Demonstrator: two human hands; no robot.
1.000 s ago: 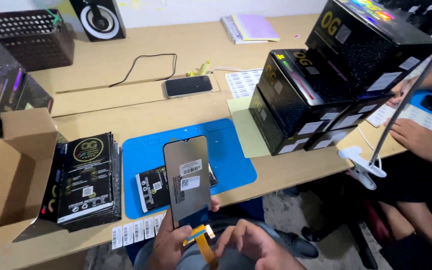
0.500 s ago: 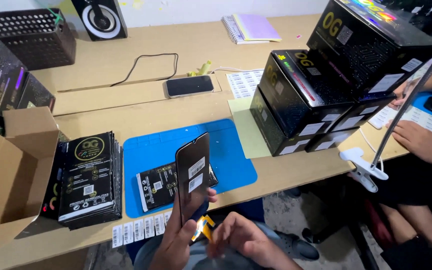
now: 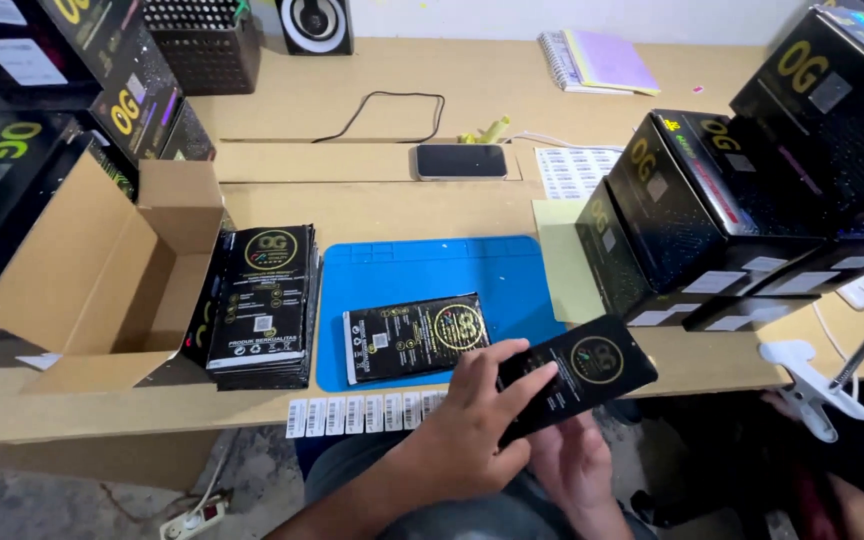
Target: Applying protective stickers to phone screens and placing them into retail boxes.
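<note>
My left hand (image 3: 477, 415) grips a flat black packet (image 3: 592, 372) with a round gold emblem, fingers laid over its left end. The packet is tilted, held just off the table's front edge. My right hand (image 3: 577, 470) is under the packet and holds its lower edge from beneath. A similar black packet (image 3: 412, 336) lies on the blue mat (image 3: 432, 265) just beyond my left hand. A strip of barcode labels (image 3: 357, 413) sits at the table edge to the left.
A stack of black packets (image 3: 262, 300) lies beside an open cardboard box (image 3: 82, 280) on the left. Large black boxes (image 3: 722, 215) are piled on the right. A phone (image 3: 460, 160), a cable, a notebook (image 3: 597, 60) and a speaker sit further back. A white clamp (image 3: 812, 385) grips the table's right edge.
The packet was upright with its labelled back toward me; it has been turned over and tipped down to the right, gold emblem up. My right hand went underneath it.
</note>
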